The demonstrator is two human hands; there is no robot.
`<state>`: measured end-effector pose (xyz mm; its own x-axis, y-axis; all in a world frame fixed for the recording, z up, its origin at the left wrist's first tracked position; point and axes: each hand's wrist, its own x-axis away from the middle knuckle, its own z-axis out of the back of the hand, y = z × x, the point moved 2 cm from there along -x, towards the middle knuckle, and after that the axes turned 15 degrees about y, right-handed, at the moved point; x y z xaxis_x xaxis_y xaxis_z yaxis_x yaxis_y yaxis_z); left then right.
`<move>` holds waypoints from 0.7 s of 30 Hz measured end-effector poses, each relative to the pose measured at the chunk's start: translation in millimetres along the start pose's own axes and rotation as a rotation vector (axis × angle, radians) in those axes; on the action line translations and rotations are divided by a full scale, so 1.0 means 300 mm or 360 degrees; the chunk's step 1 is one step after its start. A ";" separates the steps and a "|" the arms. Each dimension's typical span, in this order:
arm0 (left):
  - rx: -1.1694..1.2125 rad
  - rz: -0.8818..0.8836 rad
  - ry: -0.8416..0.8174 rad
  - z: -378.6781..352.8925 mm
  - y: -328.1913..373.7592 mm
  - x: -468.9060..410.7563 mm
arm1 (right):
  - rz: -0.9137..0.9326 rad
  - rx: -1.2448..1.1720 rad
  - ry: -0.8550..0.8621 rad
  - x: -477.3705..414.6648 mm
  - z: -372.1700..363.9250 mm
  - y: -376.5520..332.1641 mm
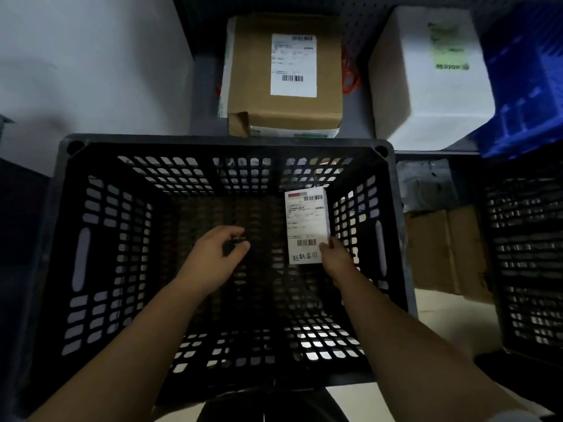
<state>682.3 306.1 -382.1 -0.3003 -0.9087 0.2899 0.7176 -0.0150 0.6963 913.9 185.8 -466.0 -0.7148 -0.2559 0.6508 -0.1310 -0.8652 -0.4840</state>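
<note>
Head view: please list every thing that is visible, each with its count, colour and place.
large crate: 1, black, slotted walls, centre
small parcel: 1, white with a printed label, inside the large crate near its right wall
cardboard box: 1, brown with a white label, beyond the large crate
foam box: 1, white, right of the cardboard box
blue bin: 1, blue, top right corner
side crate: 1, black, right edge
cartons: at least 1, brown, between the two black crates
left hand: 1, inside the large crate, fingers curled; unclear whether it holds something
right hand: 1, grips the small parcel's lower corner
</note>
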 end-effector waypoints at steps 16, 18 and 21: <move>-0.0030 -0.0397 0.0177 0.231 0.136 0.138 | 0.0965 0.0412 0.0031 0.397 0.213 -0.216; -0.0013 -0.0444 0.0303 0.325 0.173 0.194 | 0.1235 0.0446 -0.0017 0.505 0.269 -0.285; -0.0044 -0.0498 0.0503 0.457 0.221 0.331 | 0.1631 0.0489 -0.0026 0.671 0.350 -0.375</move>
<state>613.9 272.2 -217.1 -0.3017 -0.9415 -0.1502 0.6404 -0.3168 0.6997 856.8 186.4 -219.1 -0.3762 -0.9262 0.0261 0.7071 -0.3052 -0.6379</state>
